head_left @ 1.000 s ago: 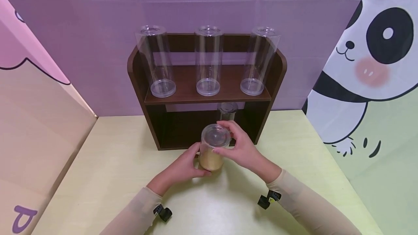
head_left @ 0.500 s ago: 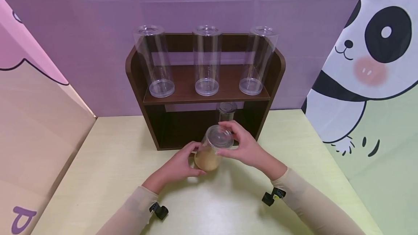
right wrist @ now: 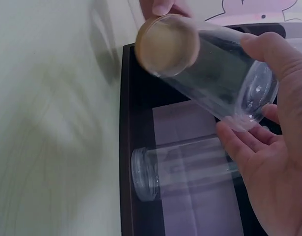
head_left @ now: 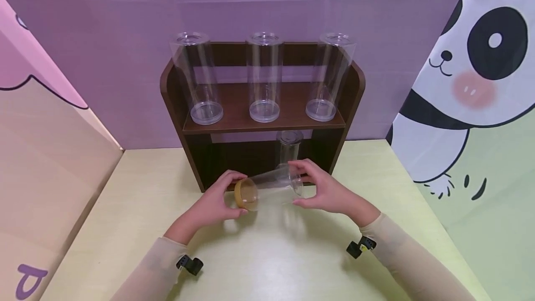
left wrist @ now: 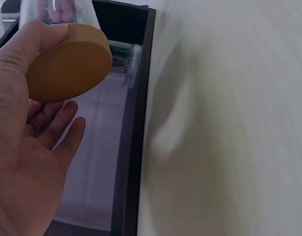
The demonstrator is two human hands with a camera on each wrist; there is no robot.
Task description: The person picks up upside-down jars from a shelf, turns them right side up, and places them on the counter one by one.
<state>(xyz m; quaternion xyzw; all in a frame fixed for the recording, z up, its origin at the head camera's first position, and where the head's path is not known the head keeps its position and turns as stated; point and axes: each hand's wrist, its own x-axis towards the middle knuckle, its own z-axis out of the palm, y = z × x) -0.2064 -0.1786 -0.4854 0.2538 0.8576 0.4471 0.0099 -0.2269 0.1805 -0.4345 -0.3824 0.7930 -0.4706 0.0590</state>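
A clear jar (head_left: 271,187) with a mustard-yellow lid (left wrist: 72,66) lies on its side between my two hands, in front of the shelf's lower level. Its lid end points left and its clear base points right. My left hand (head_left: 213,203) grips the lid, thumb on the near side and fingers on the far side. At the base end, my right hand (head_left: 332,194) holds the jar between thumb and fingers. Through the transparent wall in the right wrist view, the inner face of the lid (right wrist: 168,46) shows, and no contents are visible.
A dark brown two-level shelf (head_left: 267,127) stands at the back of the pale table (head_left: 138,226). Three tall clear jars, a left one (head_left: 196,73), a middle one (head_left: 265,73) and a right one (head_left: 332,73), stand on top. Another clear jar (head_left: 289,145) is on the lower level.
The jar has tipped from nearly upright to lying sideways, its base swinging right and its lid rising to the left. My hands have moved farther apart.
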